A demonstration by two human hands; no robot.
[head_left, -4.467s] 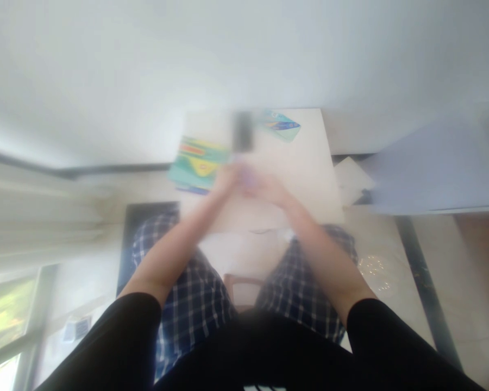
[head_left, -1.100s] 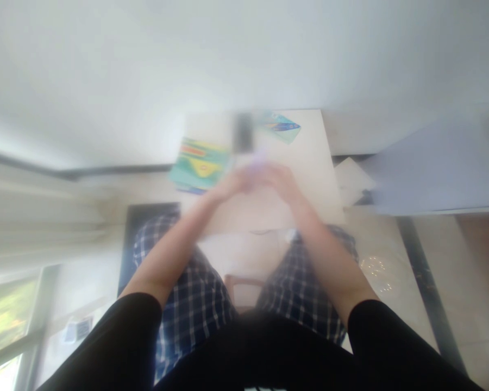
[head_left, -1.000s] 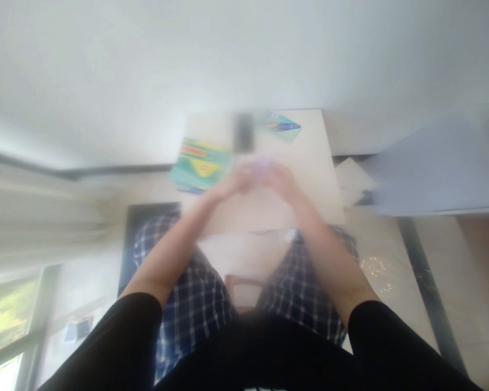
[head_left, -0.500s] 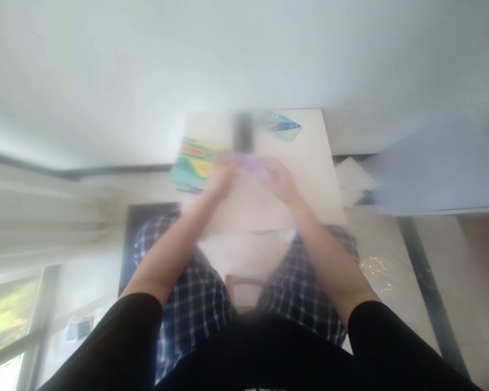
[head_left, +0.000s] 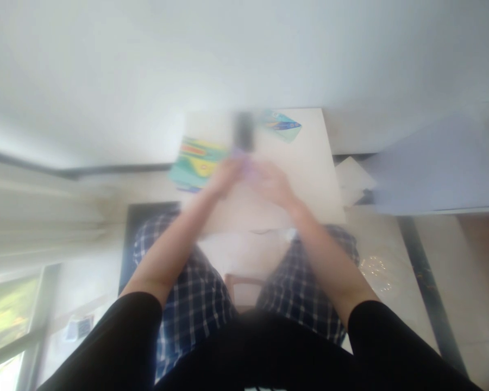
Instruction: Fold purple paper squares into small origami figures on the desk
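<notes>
Over the middle of a white table (head_left: pixel 313 201) my two hands meet around a small light-purple piece that looks like paper (head_left: pixel 248 167). My left hand (head_left: pixel 227 175) has its fingers closed on the left end of it. On the right side my right hand (head_left: pixel 274 183) grips it too. The centre of the view is blurred, so single fingers and the paper's exact shape do not show. Just beyond the purple paper lies a dark, upright-looking rectangle (head_left: pixel 243 130), too smeared to name.
A green and yellow printed packet or booklet (head_left: pixel 198 164) lies by my left hand. At the table's far right is a pointed blue-green printed piece (head_left: pixel 284 125). A grey-lilac panel (head_left: pixel 440 168) stands to the right. My knees in checked cloth (head_left: pixel 195 304) flank the table's near edge.
Both hands have drawn closer together. The purple paper stretched wider between them before and now shows as a smaller, more bunched patch.
</notes>
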